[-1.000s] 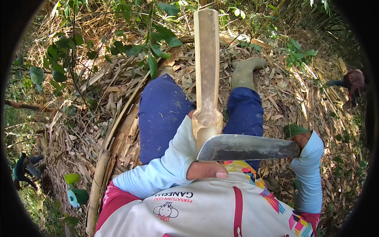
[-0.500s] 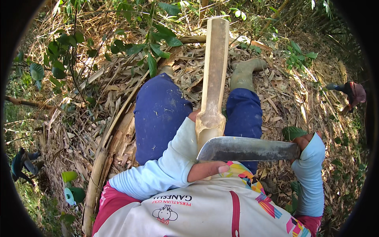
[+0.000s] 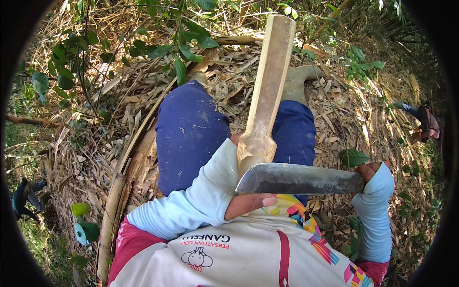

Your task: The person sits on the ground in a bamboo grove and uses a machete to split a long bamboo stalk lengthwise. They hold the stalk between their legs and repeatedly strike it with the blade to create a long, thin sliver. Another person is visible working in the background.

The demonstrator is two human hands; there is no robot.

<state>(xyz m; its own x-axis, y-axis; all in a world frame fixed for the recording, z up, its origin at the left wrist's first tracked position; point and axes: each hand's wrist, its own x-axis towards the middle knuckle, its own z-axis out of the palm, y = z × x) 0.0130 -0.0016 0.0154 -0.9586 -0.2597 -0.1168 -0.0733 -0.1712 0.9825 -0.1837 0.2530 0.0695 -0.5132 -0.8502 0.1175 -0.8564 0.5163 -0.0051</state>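
In front of the person's torso, between the trouser legs, the bamboo piece [image 3: 270, 81] stands slanting to the right, its far end overlapping a boot [image 3: 294, 86]. The left hand [image 3: 228, 189] is closed around its near end, thumb stretched along the knife's [image 3: 301, 179] lower edge. The right hand [image 3: 369, 173] is clenched on the knife's handle, the blade reaching leftward across the bamboo's hollow. The bamboo's long sides run free above the hands; beyond the right hand, leaf litter [image 3: 334, 129] spreads outward. The shirt [image 3: 229, 263] carries inverted dark and red lettering and a line-drawn animal head. The blade covers the bamboo's near end; most left fingers and the knife handle are hidden. Near the left rim sit a yellow-green cup [image 3: 80, 209] and a darker green container [image 3: 87, 233]; two other people, one at the left rim [image 3: 26, 198] and one at the right [image 3: 425, 122], are small and blurred.
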